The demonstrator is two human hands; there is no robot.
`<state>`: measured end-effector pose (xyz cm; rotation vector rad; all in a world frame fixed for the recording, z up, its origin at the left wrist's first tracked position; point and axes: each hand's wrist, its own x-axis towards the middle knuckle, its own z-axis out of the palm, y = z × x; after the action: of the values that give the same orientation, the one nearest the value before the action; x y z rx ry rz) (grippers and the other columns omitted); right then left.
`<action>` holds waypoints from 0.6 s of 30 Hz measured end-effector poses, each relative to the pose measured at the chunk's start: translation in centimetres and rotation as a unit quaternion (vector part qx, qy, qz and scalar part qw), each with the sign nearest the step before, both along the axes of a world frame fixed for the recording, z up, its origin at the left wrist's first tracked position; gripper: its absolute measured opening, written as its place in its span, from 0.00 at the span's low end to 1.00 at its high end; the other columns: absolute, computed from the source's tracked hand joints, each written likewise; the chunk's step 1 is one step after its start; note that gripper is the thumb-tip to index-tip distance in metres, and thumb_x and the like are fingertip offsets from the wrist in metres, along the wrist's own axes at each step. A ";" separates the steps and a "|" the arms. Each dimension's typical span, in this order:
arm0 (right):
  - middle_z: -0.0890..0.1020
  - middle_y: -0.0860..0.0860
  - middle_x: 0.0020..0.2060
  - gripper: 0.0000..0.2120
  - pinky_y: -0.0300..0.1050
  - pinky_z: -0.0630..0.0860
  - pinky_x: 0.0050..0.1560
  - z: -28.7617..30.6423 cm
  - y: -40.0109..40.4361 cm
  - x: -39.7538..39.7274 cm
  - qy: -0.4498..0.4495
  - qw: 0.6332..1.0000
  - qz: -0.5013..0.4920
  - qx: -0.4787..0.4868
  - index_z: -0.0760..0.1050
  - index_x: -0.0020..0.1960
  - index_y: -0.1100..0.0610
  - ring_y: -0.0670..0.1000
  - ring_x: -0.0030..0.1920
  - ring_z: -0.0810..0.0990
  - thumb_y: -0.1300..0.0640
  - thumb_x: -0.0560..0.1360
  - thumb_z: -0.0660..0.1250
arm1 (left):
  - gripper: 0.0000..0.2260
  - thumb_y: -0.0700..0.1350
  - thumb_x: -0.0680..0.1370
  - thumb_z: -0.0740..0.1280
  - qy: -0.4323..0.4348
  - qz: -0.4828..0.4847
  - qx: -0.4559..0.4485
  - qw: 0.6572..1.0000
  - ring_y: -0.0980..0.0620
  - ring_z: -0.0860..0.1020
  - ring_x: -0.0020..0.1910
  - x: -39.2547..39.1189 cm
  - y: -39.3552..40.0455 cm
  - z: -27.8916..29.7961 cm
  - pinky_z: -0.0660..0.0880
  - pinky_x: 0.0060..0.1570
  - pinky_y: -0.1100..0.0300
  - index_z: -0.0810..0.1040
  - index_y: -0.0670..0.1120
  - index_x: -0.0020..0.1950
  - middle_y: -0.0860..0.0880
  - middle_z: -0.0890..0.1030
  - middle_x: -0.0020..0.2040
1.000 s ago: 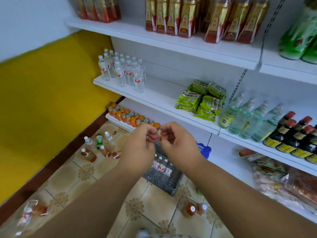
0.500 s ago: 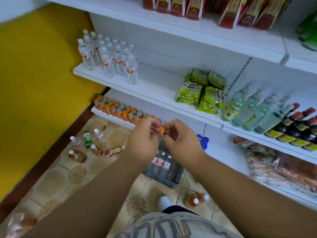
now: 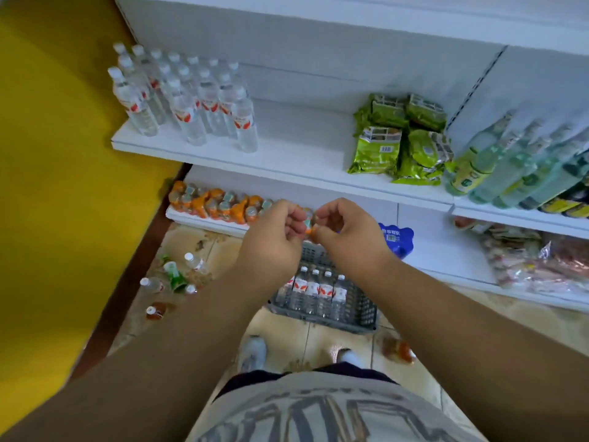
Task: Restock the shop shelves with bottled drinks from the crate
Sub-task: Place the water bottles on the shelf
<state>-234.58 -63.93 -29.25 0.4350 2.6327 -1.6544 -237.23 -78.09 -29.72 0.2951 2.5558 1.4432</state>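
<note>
Crate bottles wait; my left hand and right hand still curled, grip unclear; view tilted down, no restocking yet.

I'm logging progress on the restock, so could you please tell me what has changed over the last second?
Mostly the view: the head tipped down, so the top shelf left the picture and the feet and shirt came in. The left hand and right hand stayed together above the crate, fingers curled around something small and orange. The four water bottles in the crate and the loose bottles on the floor stayed put.
</note>
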 end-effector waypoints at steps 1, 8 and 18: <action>0.82 0.46 0.41 0.09 0.37 0.78 0.41 -0.7 -0.6 -0.1 -0.005 1.000 -0.027 -0.002 0.74 0.44 0.46 0.42 0.39 0.80 0.60 0.74 0.69 | 0.15 0.30 0.76 0.63 -0.010 -0.022 0.001 1.000 0.49 0.79 0.45 -0.7 -0.6 -0.7 0.75 0.49 0.58 0.72 0.51 0.49 0.51 0.78 0.44; 0.81 0.44 0.41 0.09 0.41 0.77 0.39 -8.0 -3.3 -1.1 -0.070 0.987 -0.140 -0.021 0.75 0.45 0.46 0.43 0.37 0.78 0.60 0.73 0.70 | 0.21 0.30 0.76 0.65 -0.045 -0.083 -0.004 0.995 0.48 0.80 0.45 -5.1 -2.6 -7.4 0.78 0.52 0.54 0.70 0.58 0.45 0.55 0.77 0.41; 0.79 0.43 0.38 0.06 0.50 0.83 0.42 -26.8 1.1 -1.7 -0.172 0.960 -0.220 -0.038 0.76 0.47 0.48 0.43 0.37 0.79 0.56 0.74 0.72 | 0.15 0.32 0.77 0.66 -0.191 -0.077 -0.038 0.978 0.54 0.78 0.42 -6.4 3.4 -27.9 0.78 0.48 0.52 0.72 0.53 0.48 0.56 0.78 0.40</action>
<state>-236.30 -62.85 -56.07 1.2537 2.3190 -1.5796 -243.66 -74.72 -57.62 0.1799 2.2189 1.2088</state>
